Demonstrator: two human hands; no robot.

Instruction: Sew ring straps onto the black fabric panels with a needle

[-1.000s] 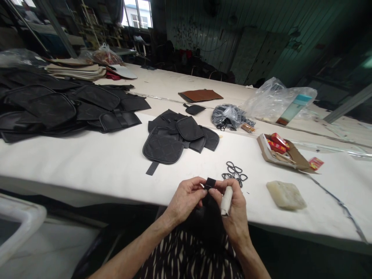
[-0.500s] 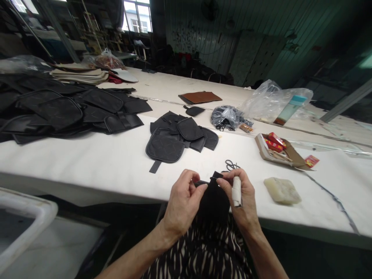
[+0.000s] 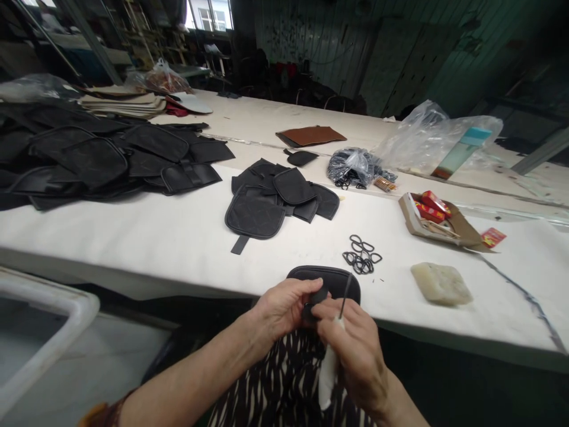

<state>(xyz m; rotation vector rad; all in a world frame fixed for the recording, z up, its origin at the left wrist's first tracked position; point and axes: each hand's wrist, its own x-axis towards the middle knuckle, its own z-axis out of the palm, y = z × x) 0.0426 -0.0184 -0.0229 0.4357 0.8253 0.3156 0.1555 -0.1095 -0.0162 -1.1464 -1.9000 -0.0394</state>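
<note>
My left hand (image 3: 287,305) is closed on the short strap of a black leather piece (image 3: 326,274), whose rounded, piped panel rests over the table's front edge. In my right hand (image 3: 355,338) is a thin dark-shafted tool (image 3: 328,370), its handle wrapped in white and its shaft pointing up; I cannot tell whether it is an awl. The fingertips of that hand also press at the strap, beside my left fingers. What lies between the fingertips is mostly hidden. Just beyond, several black rings (image 3: 362,258) lie loosely on the table.
Similar black pieces form a small pile (image 3: 262,207) at centre and a large heap (image 3: 89,160) at left. To the right are a wax-like block (image 3: 441,284), an open carton (image 3: 413,222) with red boxes, and a plastic bag (image 3: 351,166) of dark rings. A white bin (image 3: 48,284) stands lower left.
The black piece has turned, and its panel now shows on the table edge. My right hand has rotated, bringing the tool's shaft upward. More of the rings are uncovered.
</note>
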